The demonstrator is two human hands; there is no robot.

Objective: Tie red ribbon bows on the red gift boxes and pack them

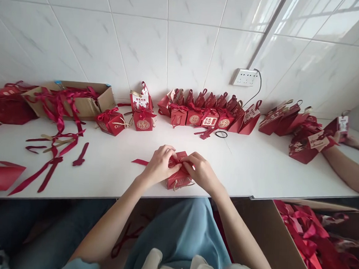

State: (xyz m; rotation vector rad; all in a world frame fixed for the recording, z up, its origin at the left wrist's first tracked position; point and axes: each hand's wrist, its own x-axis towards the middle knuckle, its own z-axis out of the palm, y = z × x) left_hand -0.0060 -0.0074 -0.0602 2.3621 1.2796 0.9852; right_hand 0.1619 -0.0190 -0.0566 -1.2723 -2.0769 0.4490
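Observation:
A small red gift box [178,178] with a gold cord handle stands on the white table [256,167] near its front edge. My left hand [159,163] and my right hand [200,170] are both closed over its top, fingers pinching a red ribbon [139,162] whose loose end trails off to the left. The box top is mostly hidden under my fingers.
Several finished red boxes [209,114] line the wall. A cardboard box [78,100] with ribbons sits at the back left, loose ribbons [53,159] beside it. Another person's arm [344,167] rests at right near flat red boxes [306,146]. A carton of ribbons [313,240] stands below.

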